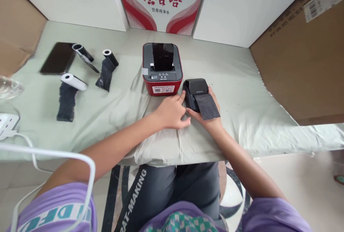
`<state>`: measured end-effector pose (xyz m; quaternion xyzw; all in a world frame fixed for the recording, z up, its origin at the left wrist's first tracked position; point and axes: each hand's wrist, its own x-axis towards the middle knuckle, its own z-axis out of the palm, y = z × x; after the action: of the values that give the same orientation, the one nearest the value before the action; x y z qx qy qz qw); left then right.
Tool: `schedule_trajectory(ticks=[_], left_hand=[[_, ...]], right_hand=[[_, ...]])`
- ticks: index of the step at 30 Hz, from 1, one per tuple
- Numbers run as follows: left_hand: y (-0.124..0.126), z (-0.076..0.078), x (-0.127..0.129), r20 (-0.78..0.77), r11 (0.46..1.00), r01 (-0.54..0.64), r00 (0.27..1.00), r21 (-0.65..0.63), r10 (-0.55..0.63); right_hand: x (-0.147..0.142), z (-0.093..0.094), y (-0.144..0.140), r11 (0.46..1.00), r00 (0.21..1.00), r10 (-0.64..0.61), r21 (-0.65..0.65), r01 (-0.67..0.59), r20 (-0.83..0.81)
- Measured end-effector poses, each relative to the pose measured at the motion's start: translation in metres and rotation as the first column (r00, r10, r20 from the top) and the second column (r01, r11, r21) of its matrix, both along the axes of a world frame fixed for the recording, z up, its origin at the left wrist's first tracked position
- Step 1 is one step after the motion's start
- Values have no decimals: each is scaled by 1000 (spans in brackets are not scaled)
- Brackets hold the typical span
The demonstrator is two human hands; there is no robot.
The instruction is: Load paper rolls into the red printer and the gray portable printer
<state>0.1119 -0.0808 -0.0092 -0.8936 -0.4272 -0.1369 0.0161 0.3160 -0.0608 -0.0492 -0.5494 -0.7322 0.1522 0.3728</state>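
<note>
A small black printer sits on the green cloth just right of a larger red and grey printer. A dark strip of paper hangs out of the black printer's front. My right hand lies under and around the black printer, holding it from the near side. My left hand rests on the cloth against the black printer's left side, its forefinger touching the casing.
Three paper rolls with dark unrolled strips lie at the left beside a black phone. A white power strip and cable sit at the far left edge. Cardboard boxes stand on the right and white cartons behind.
</note>
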Motion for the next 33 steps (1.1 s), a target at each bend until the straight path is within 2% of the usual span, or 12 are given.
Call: schedule_trajectory(ticks=[5,14,22,25,30,33], left_hand=[[2,3,0,-115,999,40,993,32,-36],[8,7,-9,-76,997,40,996,-66,-45],[1,10,1,-160,999,-3,987,-52,-5],[-1,5,5,-106,998,-20,994,-55,14],[-7,-11,15,121,980,-192,973,-54,198],[-10,-17,19,189,972,-230,954,-43,234]], right_hand=[[0,1,1,1000,1000,23,2,-23,7],[0,2,1,999,998,40,7,-41,42],[-1,0,0,999,995,8,51,-13,96],[-1,1,0,998,996,16,60,-22,89],[-1,0,0,999,998,10,41,-13,64],[1,-3,1,998,998,7,58,-10,59]])
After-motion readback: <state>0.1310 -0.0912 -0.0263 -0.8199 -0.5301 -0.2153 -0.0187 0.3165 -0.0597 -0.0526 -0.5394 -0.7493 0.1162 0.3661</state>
